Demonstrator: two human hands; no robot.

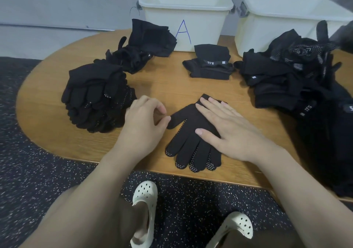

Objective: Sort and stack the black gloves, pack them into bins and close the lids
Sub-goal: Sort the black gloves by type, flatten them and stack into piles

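A single black dotted glove point(193, 133) lies flat on the wooden desk point(47, 118), near the front edge and roughly centred, with its fingers pointing toward the near edge and its cuff toward the far side. White grip dots show on the fingertips.

The right hand point(227, 129) lies flat on this glove, fingers straight and spread, pressing the palm and cuff area down against the desk. The left hand point(145, 121) sits just left of the glove with its fingers curled; thumb and forefinger meet at the tip of the glove's thumb. Whether they actually pinch the fabric or only touch it cannot be told.

On the left of the desk, touching the left hand's far side, stands a stack of dotted gloves point(95, 98). Farther back on the left lies a looser heap of black gloves point(141, 47), its far part leaning against the bin marked A point(185, 18). This white bin stands open at the far centre of the desk. A second white bin point(286, 22), also open, stands to its right.

Between the two bins, nearer the viewer, rests a small folded stack of labelled gloves point(209, 64). A large unsorted pile of black gloves point(298, 79) covers the right side of the desk, reaching from the second bin to the near edge.

Below the desk edge, two white perforated clogs point(143, 207) show on a dark speckled floor point(28, 171).
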